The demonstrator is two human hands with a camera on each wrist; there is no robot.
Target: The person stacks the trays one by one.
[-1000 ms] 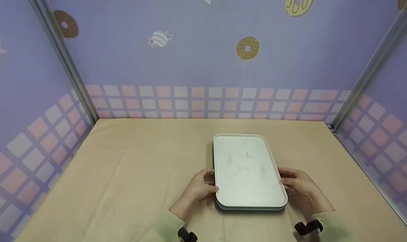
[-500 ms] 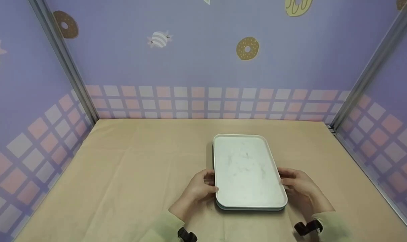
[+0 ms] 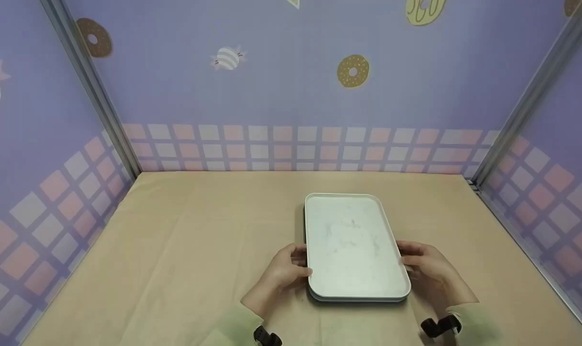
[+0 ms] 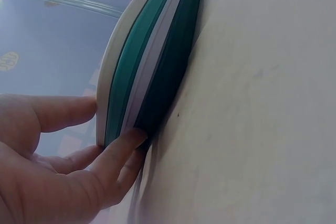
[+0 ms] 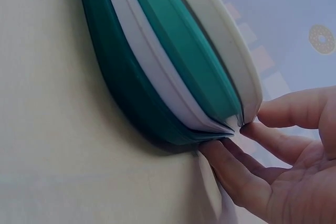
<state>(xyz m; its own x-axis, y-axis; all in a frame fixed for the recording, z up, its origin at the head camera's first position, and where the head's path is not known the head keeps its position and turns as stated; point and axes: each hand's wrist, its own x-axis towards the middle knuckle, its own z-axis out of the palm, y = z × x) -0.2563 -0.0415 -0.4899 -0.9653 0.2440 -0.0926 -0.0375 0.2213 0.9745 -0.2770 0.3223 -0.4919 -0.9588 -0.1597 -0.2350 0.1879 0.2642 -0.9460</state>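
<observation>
A stack of rectangular trays lies right of the middle, topped by a white tray (image 3: pixel 353 245) with a raised rim and faint grey smudges. Under it, in the left wrist view, come a green tray (image 4: pixel 137 40), a second white tray (image 4: pixel 148 61) and a dark green tray (image 4: pixel 170 72) at the bottom. My left hand (image 3: pixel 284 269) grips the stack's left side, thumb at the top rim and fingers against the lower edges. On the opposite side my right hand (image 3: pixel 430 262) holds the stack likewise, its fingertips at the bottom tray's edge in the right wrist view.
A beige cloth (image 3: pixel 200 264) covers the table. Behind it rises a purple wall (image 3: pixel 272 91) with doughnut and sweet prints and a checked lower band. Side walls and metal posts (image 3: pixel 87 72) bound the space. A dark wrist strap (image 3: pixel 440 326) sits on each sleeve.
The head view has shifted very slightly. Both hands and the tray stack keep their places relative to one another.
</observation>
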